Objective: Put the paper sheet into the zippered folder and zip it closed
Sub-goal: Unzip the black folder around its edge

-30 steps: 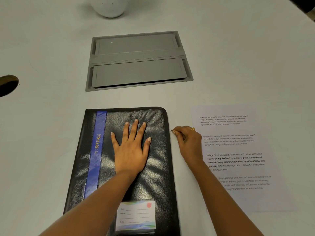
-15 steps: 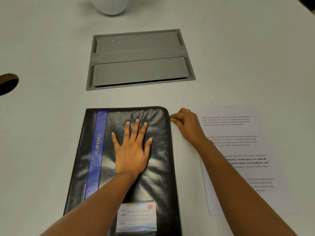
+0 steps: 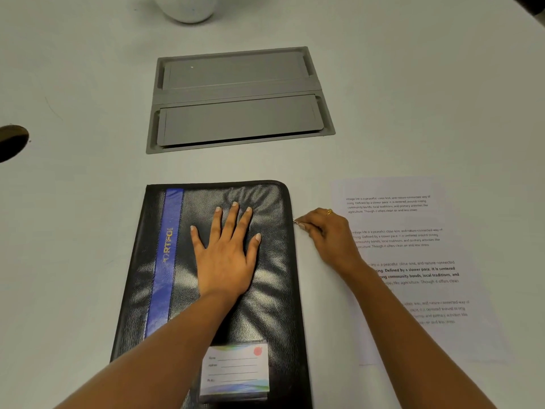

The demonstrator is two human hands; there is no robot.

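A pale table [image 3: 88, 231] fills the view, and on it, near the person, lies the zippered folder [image 3: 274, 290], black, closed and flat, with a blue stripe [image 3: 165, 261] running down its left part. To its right, apart from it, the paper sheet [image 3: 407, 219] lies on the table, printed side up, outside the folder; the right forearm crosses its left edge. Beyond the folder a grey hatch [image 3: 240, 98] with two flaps is set into the tabletop. The left hand [image 3: 225, 258] rests palm down on the middle of the folder cover, fingers straight and spread. The right hand [image 3: 327, 234] sits just beside the folder's right edge, fingers curled, its fingertips pinching the small metal zipper pull [image 3: 295, 222] near the upper right corner. A label card [image 3: 236, 370] sits in a pocket at the cover's near end. A white rounded object [image 3: 188, 7] stands at the far edge, a dark hole [image 3: 11, 141] at the left, and a gold ring [image 3: 329, 212] shows on the right hand
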